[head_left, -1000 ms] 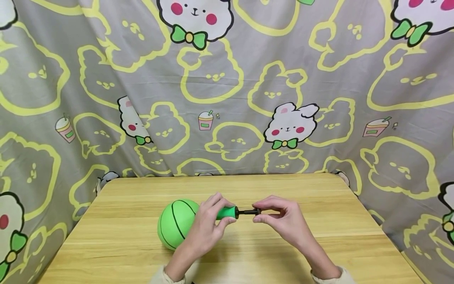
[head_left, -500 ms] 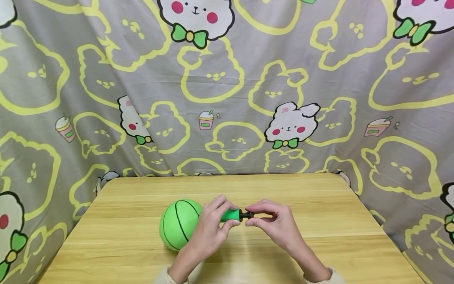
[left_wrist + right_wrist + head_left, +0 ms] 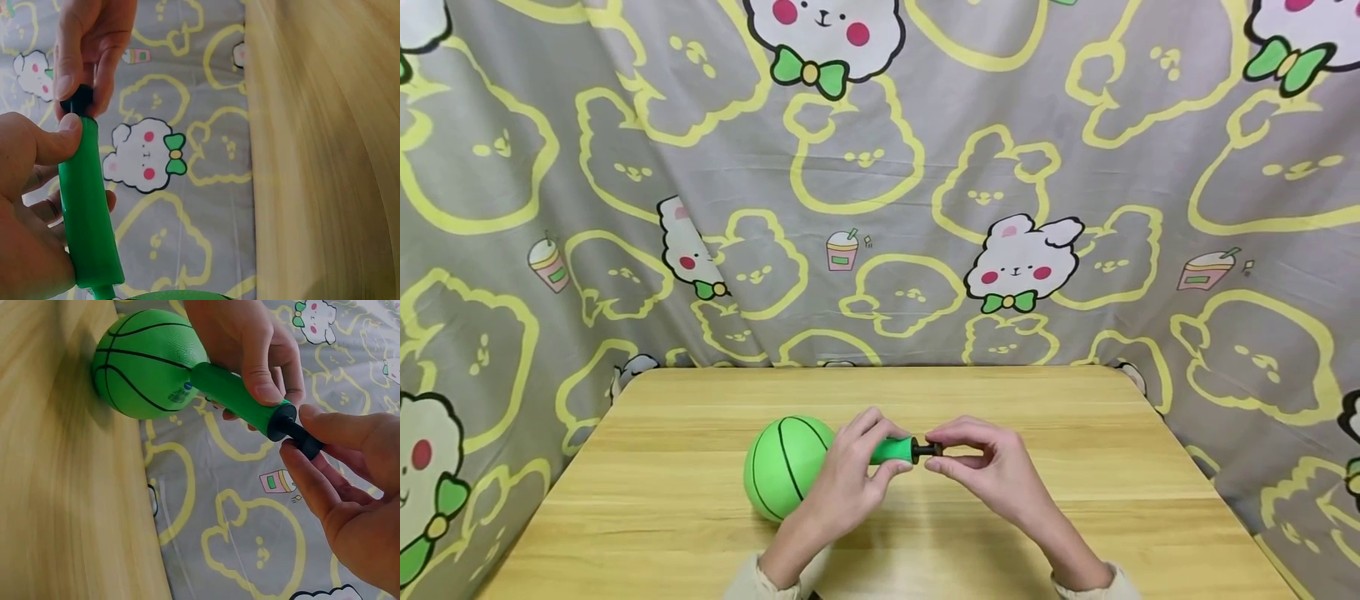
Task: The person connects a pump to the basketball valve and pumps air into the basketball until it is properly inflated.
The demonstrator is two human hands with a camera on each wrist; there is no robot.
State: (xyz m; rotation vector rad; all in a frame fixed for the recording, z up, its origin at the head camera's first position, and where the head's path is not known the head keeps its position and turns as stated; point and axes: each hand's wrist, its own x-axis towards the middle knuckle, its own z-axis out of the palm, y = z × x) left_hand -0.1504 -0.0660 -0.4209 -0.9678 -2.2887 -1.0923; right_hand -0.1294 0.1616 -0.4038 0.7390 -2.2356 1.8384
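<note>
A green hand pump (image 3: 892, 451) with a black plunger handle (image 3: 307, 445) is held level above the table, between both hands. My left hand (image 3: 852, 471) grips the green barrel, thumb along its near side. The fingertips of my right hand (image 3: 988, 462) pinch the black handle, and a short stretch of black rod shows between handle and barrel. At the pump's other end sits a green ball (image 3: 784, 471) with black basketball lines. The right wrist view shows the barrel's tip right at the ball's surface. In the left wrist view just the ball's top edge (image 3: 181, 295) shows.
The ball rests on a wooden table (image 3: 1075, 517) with light grain. Behind and at the sides hangs a grey curtain (image 3: 895, 200) printed with yellow outlines and white rabbits. A small dark piece (image 3: 815, 595) shows by the left sleeve.
My right hand has moved left towards the left hand, pushing the plunger further into the barrel. Less rod shows than a second ago. My left hand keeps its grip.
</note>
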